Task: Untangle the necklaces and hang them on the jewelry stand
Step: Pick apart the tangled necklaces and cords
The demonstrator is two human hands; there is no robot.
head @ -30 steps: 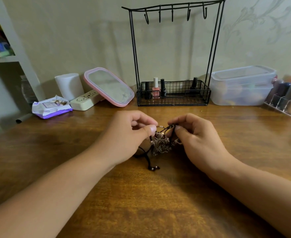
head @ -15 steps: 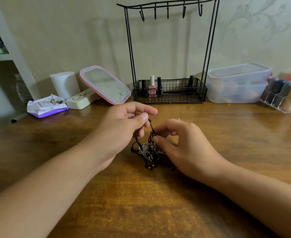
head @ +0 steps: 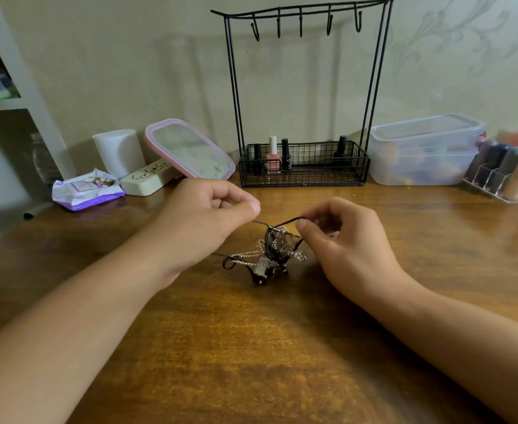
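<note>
Necklaces (head: pixel 267 255) tangled (on table), both hands pinching cord

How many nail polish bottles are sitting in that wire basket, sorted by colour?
Black bottles: 3
Pink bottles: 1
Total: 4, all standing upright in the basket at the foot of the jewelry stand.

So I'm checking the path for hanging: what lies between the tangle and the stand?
In the head view, only bare table lies between the tangle and the stand.
</note>
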